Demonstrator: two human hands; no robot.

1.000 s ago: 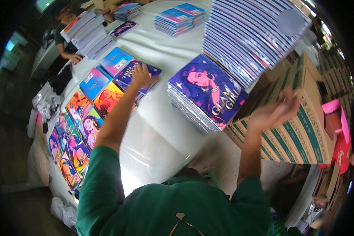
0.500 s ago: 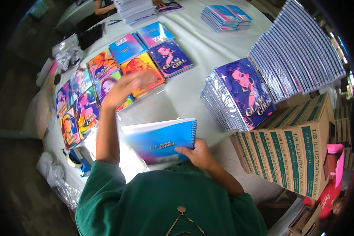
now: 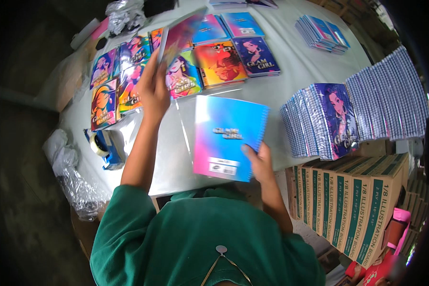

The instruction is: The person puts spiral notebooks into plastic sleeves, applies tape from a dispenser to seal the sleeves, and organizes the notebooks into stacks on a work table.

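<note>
My right hand (image 3: 261, 164) grips a spiral notebook (image 3: 224, 119) by its bound edge, thumb on top; its blue and pink cover faces up over the near table edge. Farther forward, my left hand (image 3: 155, 93) is closed on another notebook (image 3: 183, 35), tilted up and blurred by motion. That one hangs over rows of notebook piles with bright illustrated covers. Among these are an orange notebook (image 3: 219, 62), a purple notebook (image 3: 256, 56) and a green-yellow notebook (image 3: 183, 76). The fingertips of my left hand are partly blurred.
Long rows of spiral notebooks (image 3: 386, 100) stand at the right, above stacked brown cartons (image 3: 348, 209). A blue tape dispenser (image 3: 107, 148) sits at the left edge, near crumpled clear plastic (image 3: 74, 176). Another blue notebook stack (image 3: 321, 33) lies at the far right.
My left hand, bare over the piles before, now holds a raised notebook. My right hand has brought its notebook flatter, cover facing up. The view has shifted.
</note>
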